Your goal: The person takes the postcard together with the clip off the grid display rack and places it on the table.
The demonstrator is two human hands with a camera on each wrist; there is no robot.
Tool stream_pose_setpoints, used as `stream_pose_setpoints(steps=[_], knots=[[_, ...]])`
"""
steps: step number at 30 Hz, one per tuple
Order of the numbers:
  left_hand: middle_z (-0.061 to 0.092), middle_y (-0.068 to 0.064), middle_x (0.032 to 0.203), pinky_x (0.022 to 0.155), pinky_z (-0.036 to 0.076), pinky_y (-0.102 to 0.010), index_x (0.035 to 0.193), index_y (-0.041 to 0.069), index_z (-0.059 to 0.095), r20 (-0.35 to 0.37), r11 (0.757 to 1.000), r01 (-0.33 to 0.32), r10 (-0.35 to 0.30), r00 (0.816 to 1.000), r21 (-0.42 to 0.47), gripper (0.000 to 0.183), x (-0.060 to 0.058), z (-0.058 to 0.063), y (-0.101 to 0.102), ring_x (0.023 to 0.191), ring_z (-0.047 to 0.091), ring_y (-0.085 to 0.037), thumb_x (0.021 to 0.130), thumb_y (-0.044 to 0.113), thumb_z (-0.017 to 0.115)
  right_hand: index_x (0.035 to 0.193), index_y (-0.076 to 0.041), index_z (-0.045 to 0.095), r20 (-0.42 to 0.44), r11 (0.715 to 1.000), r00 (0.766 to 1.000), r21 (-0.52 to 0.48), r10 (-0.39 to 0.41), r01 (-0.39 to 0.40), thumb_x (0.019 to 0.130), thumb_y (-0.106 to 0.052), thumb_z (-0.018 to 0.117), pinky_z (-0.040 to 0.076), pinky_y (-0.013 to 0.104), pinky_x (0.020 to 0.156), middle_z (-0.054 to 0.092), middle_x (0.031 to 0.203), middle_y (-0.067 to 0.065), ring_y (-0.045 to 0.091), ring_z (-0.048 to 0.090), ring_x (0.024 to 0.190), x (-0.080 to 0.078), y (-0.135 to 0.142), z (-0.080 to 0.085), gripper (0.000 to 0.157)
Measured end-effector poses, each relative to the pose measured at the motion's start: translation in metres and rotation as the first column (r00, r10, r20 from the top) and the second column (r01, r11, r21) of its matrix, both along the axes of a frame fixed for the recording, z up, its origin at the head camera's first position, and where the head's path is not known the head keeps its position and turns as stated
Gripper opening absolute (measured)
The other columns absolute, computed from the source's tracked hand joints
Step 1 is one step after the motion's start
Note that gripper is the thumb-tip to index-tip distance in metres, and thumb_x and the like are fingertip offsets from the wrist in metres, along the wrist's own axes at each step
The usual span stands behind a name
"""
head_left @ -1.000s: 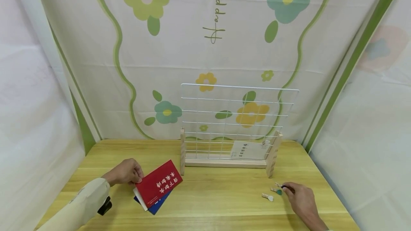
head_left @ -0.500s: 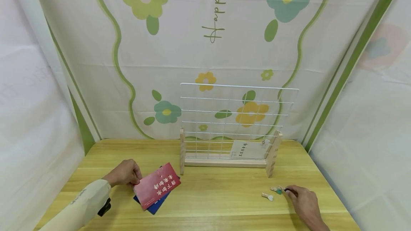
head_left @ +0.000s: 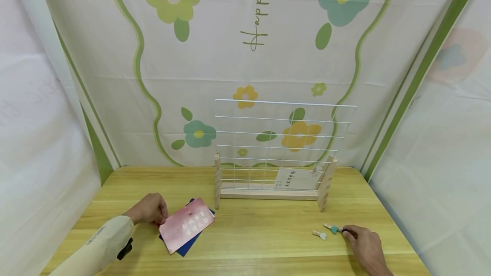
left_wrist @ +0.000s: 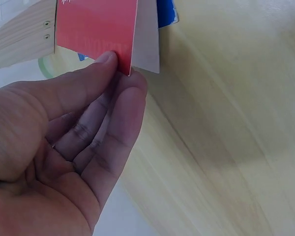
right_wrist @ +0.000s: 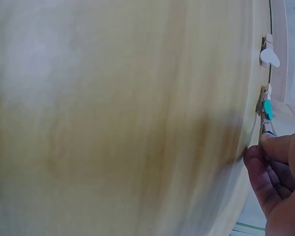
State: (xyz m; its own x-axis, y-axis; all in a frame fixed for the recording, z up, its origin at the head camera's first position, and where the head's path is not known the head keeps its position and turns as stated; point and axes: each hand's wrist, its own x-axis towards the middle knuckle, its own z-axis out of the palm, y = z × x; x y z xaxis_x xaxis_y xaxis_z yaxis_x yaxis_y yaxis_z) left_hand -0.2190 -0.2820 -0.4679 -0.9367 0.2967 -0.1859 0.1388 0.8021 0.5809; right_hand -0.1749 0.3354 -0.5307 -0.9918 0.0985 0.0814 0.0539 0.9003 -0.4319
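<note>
In the head view my left hand (head_left: pixel 151 209) pinches the near corner of a red card (head_left: pixel 186 227) with white characters, between thumb and fingers. Glare turns its face pinkish. Under it shows a blue card (head_left: pixel 186 248); the left wrist view also shows a pale sheet (left_wrist: pixel 147 42) behind the red one. Over at the right, my right hand (head_left: pixel 364 244) pinches a small wooden clothespin with a dark blue end (right_wrist: pixel 269 132), mostly hidden by the fingers. Beside those fingertips lies a clothespin with a teal heart (head_left: pixel 334 229), and farther left one with a white heart (head_left: pixel 323 236).
A white wire grid (head_left: pixel 285 104) stands in a wooden frame (head_left: pixel 268 194) at the table's back. A white card (head_left: pixel 301 179) with writing hangs low on its right side. Flowered cloth (head_left: pixel 215 67) encloses the wooden table (head_left: pixel 261 237) at the back and sides.
The red card has tilted, its face going from deep red to glare. My right hand has drawn the blue clothespin slightly right and toward me, past the teal one.
</note>
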Motion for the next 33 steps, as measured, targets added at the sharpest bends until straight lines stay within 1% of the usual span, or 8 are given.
stream_pose_setpoints(steps=[7,12,15,17,22,24,29,33], knots=[[0.066,-0.005,0.059,0.046,0.049,-0.024,0.067,0.001,0.071,-0.024,1.0,0.022,-0.023,0.999,-0.02,0.015,0.003,-0.001,0.001,0.051,0.06,-0.014,0.071,-0.013,0.076,0.102,0.0,0.074,0.01,1.0,1.0,-0.025,-0.008,0.008,0.086,-0.007,0.072,0.057,0.038,0.064,0.076,0.088,0.011,0.026,0.072,0.078,0.0,0.0,-0.002,0.018],[0.066,-0.003,0.058,0.046,0.049,-0.024,0.066,0.003,0.07,-0.026,0.998,-0.002,0.0,1.0,-0.061,0.016,0.003,-0.001,0.003,0.05,0.058,-0.012,0.071,-0.011,0.077,0.101,0.0,0.074,0.022,0.999,1.0,-0.036,-0.014,0.015,0.085,-0.006,0.073,0.055,0.031,0.059,0.076,0.086,0.008,0.019,0.071,0.073,0.0,0.0,-0.002,0.017],[0.064,-0.002,0.058,0.045,0.048,-0.023,0.064,0.005,0.069,-0.009,0.995,-0.027,0.026,1.0,-0.091,0.018,0.003,-0.003,0.004,0.05,0.057,-0.012,0.071,-0.011,0.077,0.101,0.0,0.074,0.026,0.999,1.0,-0.037,-0.011,0.012,0.085,-0.006,0.073,0.053,0.028,0.057,0.075,0.084,0.007,0.018,0.07,0.072,0.001,0.001,-0.003,0.017],[0.063,0.0,0.057,0.045,0.047,-0.022,0.063,0.006,0.068,0.001,0.994,-0.041,0.041,0.999,-0.104,0.02,0.003,-0.005,0.005,0.049,0.057,-0.012,0.072,-0.011,0.076,0.101,0.0,0.074,0.027,0.999,1.0,-0.038,-0.008,0.009,0.085,-0.006,0.072,0.053,0.028,0.057,0.075,0.084,0.007,0.017,0.069,0.071,0.001,0.001,-0.003,0.017],[0.062,0.0,0.055,0.044,0.045,-0.021,0.061,0.007,0.067,-0.004,0.994,-0.032,0.032,0.999,-0.101,0.022,0.002,-0.008,0.003,0.047,0.056,-0.012,0.073,-0.01,0.076,0.101,0.001,0.074,0.019,0.999,1.0,-0.034,-0.002,0.002,0.085,-0.006,0.072,0.052,0.026,0.055,0.075,0.083,0.007,0.016,0.068,0.069,0.002,0.001,-0.002,0.018],[0.062,0.001,0.055,0.044,0.045,-0.021,0.06,0.007,0.067,-0.014,0.995,-0.014,0.013,1.0,-0.102,0.023,0.002,-0.009,0.002,0.047,0.055,-0.011,0.073,-0.01,0.076,0.101,0.001,0.074,0.014,1.0,1.0,-0.031,0.002,-0.001,0.085,-0.007,0.072,0.052,0.026,0.055,0.075,0.082,0.007,0.016,0.068,0.069,0.003,0.001,-0.001,0.018],[0.06,0.001,0.054,0.044,0.044,-0.022,0.059,0.007,0.067,-0.022,0.995,-0.014,0.011,1.0,-0.102,0.023,0.002,-0.011,0.001,0.048,0.053,-0.01,0.073,-0.009,0.075,0.101,0.002,0.074,0.004,0.999,1.0,-0.032,0.009,-0.009,0.085,-0.007,0.073,0.051,0.025,0.054,0.075,0.082,0.006,0.015,0.067,0.068,0.003,0.0,-0.001,0.018],[0.06,0.001,0.055,0.046,0.044,-0.023,0.06,0.007,0.067,-0.026,0.992,-0.036,0.033,0.999,-0.12,0.022,0.002,-0.01,0.004,0.049,0.052,-0.011,0.073,-0.009,0.075,0.101,0.003,0.073,-0.007,1.0,1.0,-0.027,0.011,-0.011,0.085,-0.009,0.073,0.05,0.025,0.054,0.074,0.08,0.006,0.014,0.067,0.067,0.002,-0.001,0.0,0.02]])
